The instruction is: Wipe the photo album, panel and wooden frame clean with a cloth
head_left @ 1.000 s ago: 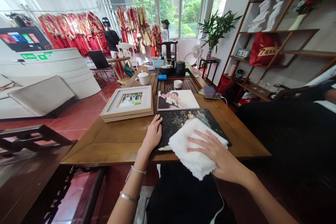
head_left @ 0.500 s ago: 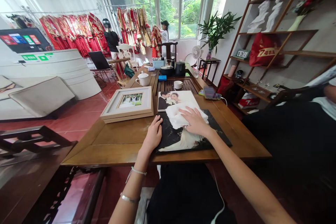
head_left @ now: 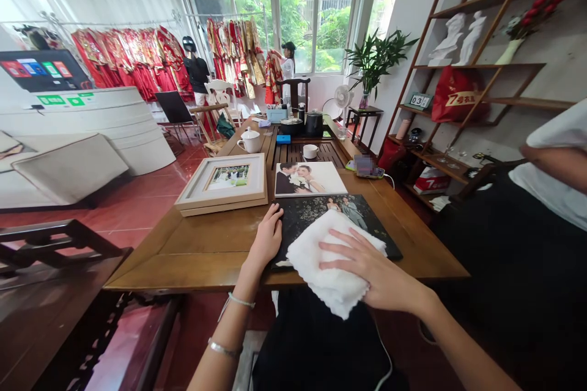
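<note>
A dark photo panel (head_left: 302, 214) with a couple printed on it lies flat near the table's front edge. My right hand (head_left: 362, 259) presses, fingers spread, on a folded white cloth (head_left: 308, 250), moving it over the panel. The cloth covers the panel's lower middle and overhangs the table's front edge. Against the panel's left edge rests my left hand (head_left: 269, 233), its fingers stretched forward and lightly bent, with no cloth in it. Just behind the panel is a lighter wedding photo (head_left: 332, 176). To the left, a pale wooden picture frame (head_left: 195, 188) lies on another.
On the wooden table (head_left: 183, 250) stand a lidded white cup (head_left: 250, 142), a small white bowl (head_left: 310, 151) and a phone (head_left: 365, 166) with a cable. A person in a white shirt (head_left: 541, 177) is close on the right. Two people stand by the red garments (head_left: 132, 61).
My right hand has pulled the white cloth toward me, from the panel's upper part to its front edge. The printed couple is now uncovered. My left hand has stayed put.
</note>
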`<control>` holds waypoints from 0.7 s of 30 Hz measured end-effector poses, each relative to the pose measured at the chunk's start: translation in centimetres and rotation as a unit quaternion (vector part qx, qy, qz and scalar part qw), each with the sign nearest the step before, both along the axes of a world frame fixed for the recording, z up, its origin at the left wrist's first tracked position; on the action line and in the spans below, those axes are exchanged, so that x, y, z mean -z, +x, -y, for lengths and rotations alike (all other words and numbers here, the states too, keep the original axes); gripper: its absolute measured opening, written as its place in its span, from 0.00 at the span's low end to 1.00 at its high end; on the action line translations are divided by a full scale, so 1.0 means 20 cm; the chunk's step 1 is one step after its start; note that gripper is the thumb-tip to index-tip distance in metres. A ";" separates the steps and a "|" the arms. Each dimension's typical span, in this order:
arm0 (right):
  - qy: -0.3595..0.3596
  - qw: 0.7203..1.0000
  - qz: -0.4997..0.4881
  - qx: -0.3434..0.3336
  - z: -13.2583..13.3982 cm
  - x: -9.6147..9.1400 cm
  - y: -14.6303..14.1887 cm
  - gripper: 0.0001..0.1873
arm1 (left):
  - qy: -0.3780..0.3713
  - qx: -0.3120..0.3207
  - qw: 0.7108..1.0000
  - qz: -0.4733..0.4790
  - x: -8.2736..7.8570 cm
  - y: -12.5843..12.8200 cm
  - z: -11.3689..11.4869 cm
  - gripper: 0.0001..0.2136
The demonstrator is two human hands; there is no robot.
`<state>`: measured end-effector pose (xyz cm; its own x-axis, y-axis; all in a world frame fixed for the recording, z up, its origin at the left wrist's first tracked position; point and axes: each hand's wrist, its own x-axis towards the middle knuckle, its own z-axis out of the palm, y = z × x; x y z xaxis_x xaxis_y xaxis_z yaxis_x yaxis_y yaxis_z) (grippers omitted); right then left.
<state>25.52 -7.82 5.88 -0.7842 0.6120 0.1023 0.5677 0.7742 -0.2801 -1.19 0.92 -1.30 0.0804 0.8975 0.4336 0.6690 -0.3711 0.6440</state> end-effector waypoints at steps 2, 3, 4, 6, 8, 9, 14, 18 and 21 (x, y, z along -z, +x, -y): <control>0.002 1.000 -0.003 0.016 -0.05 0.00 0.01 0.35 | -0.003 0.000 1.000 -0.004 -0.01 0.00 0.00 0.17; 0.008 0.999 -0.007 0.030 -0.09 0.00 0.01 0.35 | -0.006 0.001 1.000 -0.008 -0.01 0.00 0.01 0.17; 0.016 0.999 -0.011 0.048 -0.13 0.01 0.00 0.35 | -0.008 0.002 1.000 -0.011 -0.01 0.00 0.01 0.17; 0.030 0.995 -0.013 0.089 -0.23 0.03 -0.03 0.36 | -0.010 0.001 1.000 -0.016 -0.02 0.00 0.01 0.17; 0.041 0.991 -0.007 0.129 -0.34 0.05 -0.09 0.37 | -0.008 -0.002 1.000 -0.015 -0.02 0.00 0.01 0.17; 0.045 0.989 -0.003 0.144 -0.39 0.05 -0.12 0.36 | -0.004 -0.004 1.000 -0.012 -0.02 0.00 0.01 0.17; 0.043 0.986 0.010 0.161 -0.55 0.04 -0.32 0.31 | 0.024 -0.017 0.999 0.013 -0.04 0.01 0.02 0.17; 0.051 0.990 0.014 0.132 -0.53 0.03 -0.42 0.30 | 0.033 -0.065 0.993 0.095 -0.09 0.03 0.03 0.18; 0.065 0.993 0.004 0.102 -0.44 0.04 -0.43 0.32 | 0.048 -0.090 0.987 0.122 -0.11 0.03 0.04 0.17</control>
<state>16.94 1.06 5.13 -0.6463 0.7404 0.1847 0.7181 0.6720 -0.1809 -0.55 0.05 0.89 -0.1947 0.8418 0.5035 0.5590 -0.3266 0.7622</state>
